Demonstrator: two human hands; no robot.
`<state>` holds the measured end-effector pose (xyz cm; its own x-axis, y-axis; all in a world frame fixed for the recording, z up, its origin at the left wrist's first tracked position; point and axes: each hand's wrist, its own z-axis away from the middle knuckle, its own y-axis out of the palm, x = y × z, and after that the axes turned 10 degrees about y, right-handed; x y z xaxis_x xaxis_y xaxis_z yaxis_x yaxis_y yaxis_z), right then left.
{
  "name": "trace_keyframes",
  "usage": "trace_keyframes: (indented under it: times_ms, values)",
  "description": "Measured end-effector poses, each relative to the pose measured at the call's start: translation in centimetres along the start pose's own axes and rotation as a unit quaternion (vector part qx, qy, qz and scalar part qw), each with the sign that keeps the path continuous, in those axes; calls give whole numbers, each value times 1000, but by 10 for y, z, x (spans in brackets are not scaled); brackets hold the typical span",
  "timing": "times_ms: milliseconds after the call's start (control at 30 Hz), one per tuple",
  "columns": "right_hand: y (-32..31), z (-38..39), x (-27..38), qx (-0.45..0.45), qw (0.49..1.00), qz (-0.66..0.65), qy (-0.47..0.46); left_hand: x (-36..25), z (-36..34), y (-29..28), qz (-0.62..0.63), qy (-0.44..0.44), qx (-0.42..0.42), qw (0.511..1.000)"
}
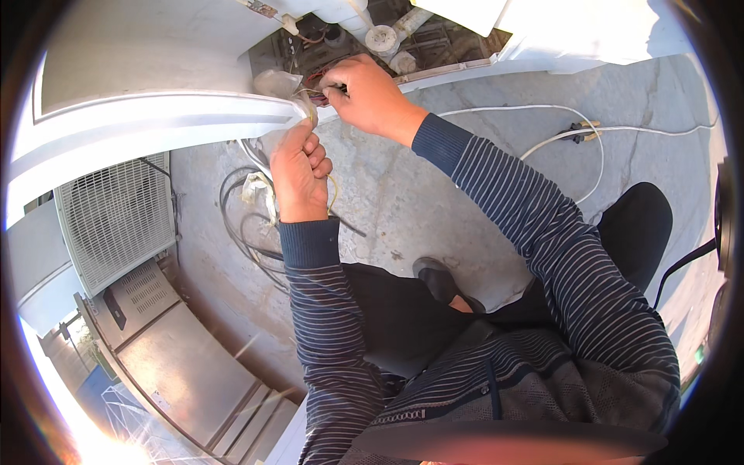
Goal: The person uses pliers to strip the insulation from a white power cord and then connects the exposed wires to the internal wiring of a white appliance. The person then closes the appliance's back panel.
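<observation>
Blurred dark curved shape (496,442) sits nearest my lens. Beyond: cracked grey concrete floor (418,190), open white-panelled housing (155,74), white grille-fronted boxy unit (116,217). My left hand (301,174) grasps pale wiring (309,113); my right hand (368,97) pinches thin coloured wires (311,91) at the housing's edge.

A grey floor (395,209) bears a looping white cable (535,106); dark cables (223,203) lie coiled further left.
</observation>
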<state>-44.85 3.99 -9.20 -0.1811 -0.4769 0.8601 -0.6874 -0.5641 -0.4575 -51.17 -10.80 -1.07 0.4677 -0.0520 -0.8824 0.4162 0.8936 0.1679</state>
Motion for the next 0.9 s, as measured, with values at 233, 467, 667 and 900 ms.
trace_keyframes:
  times_ms: [233, 467, 667, 900]
  values:
    - [-5, -21, 28, 151, 978, -109, 99, 8, 0, 0, 11, 2, 10, 1000]
    - [16, -52, 16, 189, 974, -106, 66, 8, 6, 9, -48, 15, -4, 999]
    - [0, -63, 26, 341, 890, -235, 190, 15, 5, 7, -78, -1, 25, 997]
    - [-2, -70, 20, 358, 891, -168, 225, 15, 2, 12, -116, -16, 49, 992]
